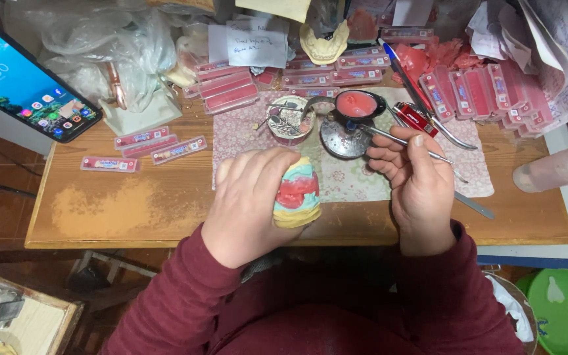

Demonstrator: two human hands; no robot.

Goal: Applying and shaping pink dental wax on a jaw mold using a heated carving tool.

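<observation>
Head camera, looking down at a wooden worktable [133, 210]. The left hand [248, 200] is wrapped around a yellow plaster dental model with red and teal wax [297, 192], held at the table's near edge. The right hand [419, 190] pinches a thin metal spatula-like instrument [396, 139] — its tip reaches a small black cup of pink wax [357, 104]. Flat pink tooth-card boxes [231, 89] lie behind; a smartphone with a lit screen [24, 82] leans at far left.

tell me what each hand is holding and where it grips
Left hand wraps the dental cast from its left side. Right hand pinches a thin metal tool mid-shaft.
</observation>
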